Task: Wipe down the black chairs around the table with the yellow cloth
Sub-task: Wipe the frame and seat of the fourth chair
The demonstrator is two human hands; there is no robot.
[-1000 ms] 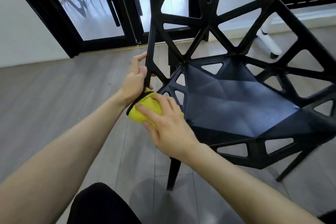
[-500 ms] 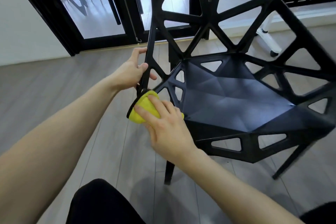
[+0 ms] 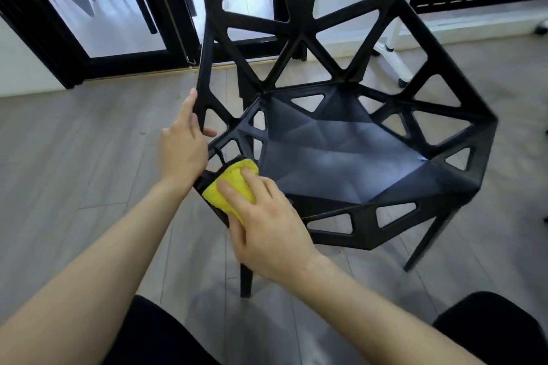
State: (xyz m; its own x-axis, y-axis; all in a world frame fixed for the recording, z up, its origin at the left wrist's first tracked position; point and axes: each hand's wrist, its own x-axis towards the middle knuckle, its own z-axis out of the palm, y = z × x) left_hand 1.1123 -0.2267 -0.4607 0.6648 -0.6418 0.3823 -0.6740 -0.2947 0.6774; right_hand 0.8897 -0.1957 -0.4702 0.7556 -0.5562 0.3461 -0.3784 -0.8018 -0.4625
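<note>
Since a second ago the left hand (image 3: pixel 184 142) has slid up the chair's side strut, away from the cloth it was touching, and the cloth has worked a little inward along the seat's corner rim.

Nearest, the right hand (image 3: pixel 267 216) lies over the yellow cloth (image 3: pixel 232 187), fingers (image 3: pixel 234 191) long and nearly straight, pressing the folded pad down on the front-left corner of the black chair (image 3: pixel 341 157). It looks like a pressing hold more than a pinch; the thumb runs along the cloth's near edge, and whether it curls under I cannot tell. The cloth wraps over the rim there, probably so one pass cleans both top and outer face.

Just above and left of that grip, the left hand curls round the upright strut of the chair, thumb on the inner side, clamped on it. Judging by its place, it steadies the light frame against the push of the wiping.

Beyond the grip the faceted seat pan spreads to the right, and the open triangular backrest (image 3: pixel 299 38) rises behind it.

Farther off stand the black-framed glass doors (image 3: pixel 127 24) and a white rack (image 3: pixel 397 38) on castors, on the grey plank floor (image 3: pixel 74 157).
</note>
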